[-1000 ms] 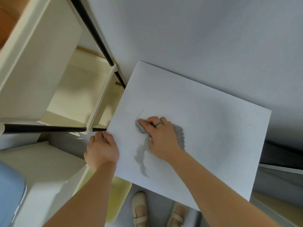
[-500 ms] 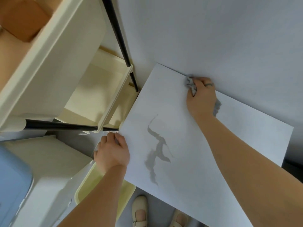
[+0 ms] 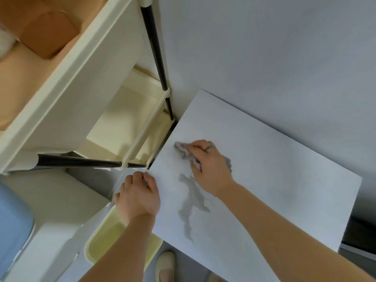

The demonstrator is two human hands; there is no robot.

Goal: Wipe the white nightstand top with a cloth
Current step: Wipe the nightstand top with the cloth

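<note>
One view only, from the head, looking steeply down and slightly forward. The nightstand top fills the right half at arm's length, tilted in frame. Shelf rack crowds the left, wall above, and shoes sit at the bottom edge.
</note>
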